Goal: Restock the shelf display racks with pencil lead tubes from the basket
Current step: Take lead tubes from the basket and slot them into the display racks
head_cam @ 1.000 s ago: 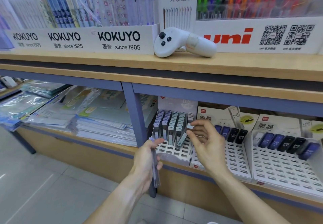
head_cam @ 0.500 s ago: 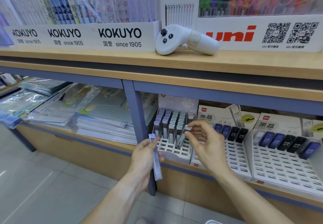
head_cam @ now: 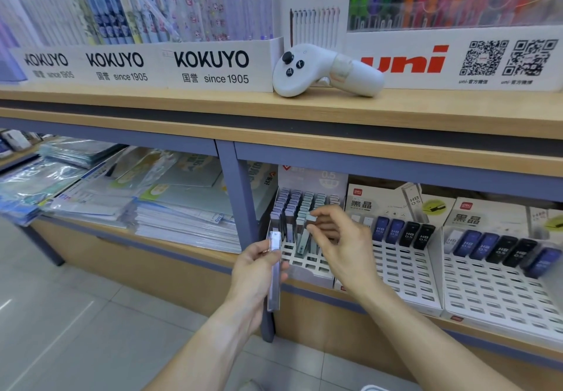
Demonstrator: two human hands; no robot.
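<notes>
My left hand (head_cam: 257, 271) grips a clear pencil lead tube (head_cam: 274, 271) upright, just left of the white slotted display rack (head_cam: 306, 264) on the lower shelf. My right hand (head_cam: 344, 243) pinches the cap of a pale green-grey lead tube (head_cam: 303, 243), which leans tilted in a slot at the front of the filled rows. Several grey and blue tubes (head_cam: 292, 207) stand in the back rows of that rack. The basket is not in view.
Two more white racks (head_cam: 402, 271) (head_cam: 499, 293) with dark HB 0.5 tubes sit to the right. A blue shelf post (head_cam: 243, 207) stands left of the rack. A white handheld controller (head_cam: 326, 70) lies on the upper shelf. Plastic-wrapped stationery (head_cam: 122, 195) fills the left bay.
My left hand has lifted its clear tube upward, closer to the rack's left edge. My right hand stays on the tilted tube, which has moved slightly left.
</notes>
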